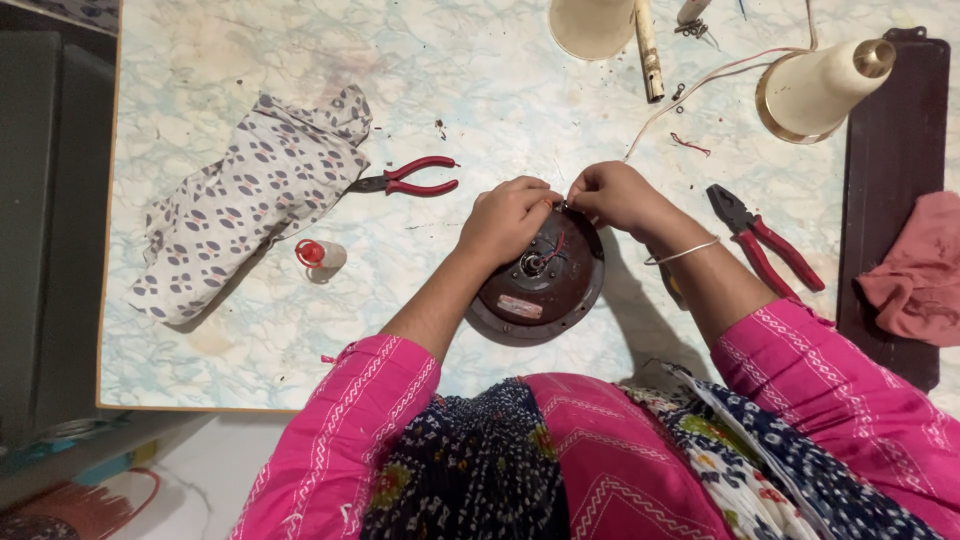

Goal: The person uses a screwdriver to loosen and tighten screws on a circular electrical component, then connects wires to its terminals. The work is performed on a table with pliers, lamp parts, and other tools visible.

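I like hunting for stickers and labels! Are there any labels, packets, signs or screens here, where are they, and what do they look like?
Label: on the front of the round dark motor below both hands, a small pinkish-tan rectangle.
Bottle: lying on the table left of the motor, small, clear, with a red cap; no label can be made out on it.
No signs or screens in view.

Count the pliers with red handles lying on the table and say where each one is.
2. The small pliers lie left of the left hand, beside the patterned cloth. The large pliers lie right of the right hand. Others may be hidden under cloth.
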